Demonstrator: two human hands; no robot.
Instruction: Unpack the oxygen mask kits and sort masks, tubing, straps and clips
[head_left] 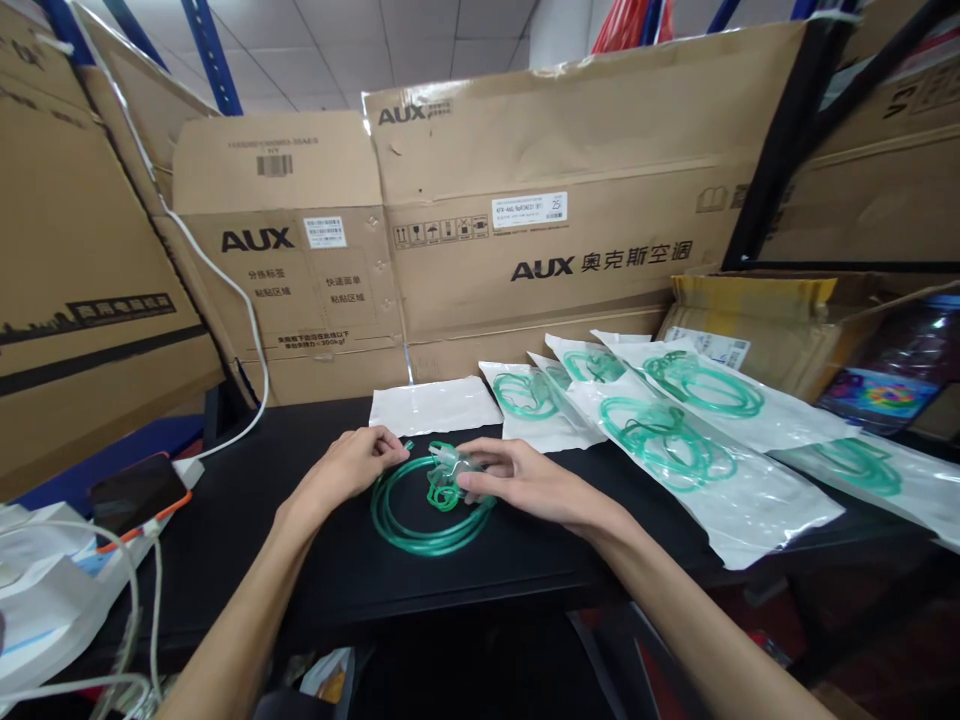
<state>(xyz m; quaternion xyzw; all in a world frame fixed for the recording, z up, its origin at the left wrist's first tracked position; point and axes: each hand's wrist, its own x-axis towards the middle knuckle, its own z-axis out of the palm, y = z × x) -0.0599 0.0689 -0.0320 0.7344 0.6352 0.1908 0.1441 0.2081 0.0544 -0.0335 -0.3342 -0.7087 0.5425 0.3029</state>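
1. Left hand: bare, with slender fingers and a smooth back.
2. Right hand: bare, with long, slim fingers and a thumb.
3. Left forearm: uncovered to the lower edge of view, narrowing toward the wrist.
4. Right forearm: likewise uncovered, slim and tapered.

The left hand is pinching an end of coiled green tubing lying on the black surface, while the right hand is holding a clear plastic mask over the coil's far edge. Overlapping clear-fronted pouches containing similar green tubing are lying to the right, a flat white packet is lying beyond the hands, and AUX-printed cardboard is standing along the back.
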